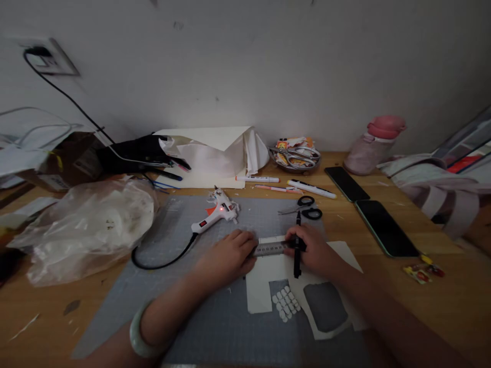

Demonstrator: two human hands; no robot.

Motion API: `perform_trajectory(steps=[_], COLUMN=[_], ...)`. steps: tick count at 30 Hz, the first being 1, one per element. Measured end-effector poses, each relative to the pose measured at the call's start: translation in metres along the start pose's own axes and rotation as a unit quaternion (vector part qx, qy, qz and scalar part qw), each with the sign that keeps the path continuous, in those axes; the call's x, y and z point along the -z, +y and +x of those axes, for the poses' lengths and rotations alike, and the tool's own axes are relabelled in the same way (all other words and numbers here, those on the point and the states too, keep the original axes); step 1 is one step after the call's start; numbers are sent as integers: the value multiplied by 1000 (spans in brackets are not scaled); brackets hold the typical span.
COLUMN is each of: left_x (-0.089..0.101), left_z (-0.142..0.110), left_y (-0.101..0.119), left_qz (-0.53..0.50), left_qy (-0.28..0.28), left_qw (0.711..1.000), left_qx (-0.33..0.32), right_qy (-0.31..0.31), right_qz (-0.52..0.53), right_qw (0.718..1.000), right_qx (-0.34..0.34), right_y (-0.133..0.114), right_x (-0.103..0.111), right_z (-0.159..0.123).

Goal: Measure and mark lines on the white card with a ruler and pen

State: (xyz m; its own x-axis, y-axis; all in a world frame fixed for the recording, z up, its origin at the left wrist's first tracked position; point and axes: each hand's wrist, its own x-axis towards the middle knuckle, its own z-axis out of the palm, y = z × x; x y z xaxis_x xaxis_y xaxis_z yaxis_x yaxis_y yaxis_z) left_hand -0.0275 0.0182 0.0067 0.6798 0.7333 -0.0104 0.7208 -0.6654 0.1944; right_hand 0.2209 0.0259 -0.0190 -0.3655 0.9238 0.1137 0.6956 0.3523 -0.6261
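Already, discs [284,302] lie cut but measuring looks unfinished, the left hand [232,255] clamping a ruler [269,249] between fingers, the right hand [317,250] a pen [297,258].

Left grip [242,250] lies palm-down, right grip [307,247] curls

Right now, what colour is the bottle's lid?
The lid is pink, clearest in the head view.

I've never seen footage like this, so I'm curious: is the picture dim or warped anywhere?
Head view: dim overall, wall darkening toward the top corners; right forearm dark and soft; glue gun's red light glowing.
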Motion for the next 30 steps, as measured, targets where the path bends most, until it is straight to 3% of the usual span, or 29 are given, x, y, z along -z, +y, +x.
perform_trajectory(steps=[18, 30], left_x=[-5, -3], left_z=[0, -2], left_y=[-1, 3], left_qz=[41, 59], left_qy=[9, 6], left_qw=[999, 998], left_qx=[-24, -36], right_qy=[-5, -14], right_qz=[-8, -11], right_qw=[1000, 999], right_qx=[-17, 45], right_y=[-3, -13], right_x=[3, 2], right_z=[2, -2])
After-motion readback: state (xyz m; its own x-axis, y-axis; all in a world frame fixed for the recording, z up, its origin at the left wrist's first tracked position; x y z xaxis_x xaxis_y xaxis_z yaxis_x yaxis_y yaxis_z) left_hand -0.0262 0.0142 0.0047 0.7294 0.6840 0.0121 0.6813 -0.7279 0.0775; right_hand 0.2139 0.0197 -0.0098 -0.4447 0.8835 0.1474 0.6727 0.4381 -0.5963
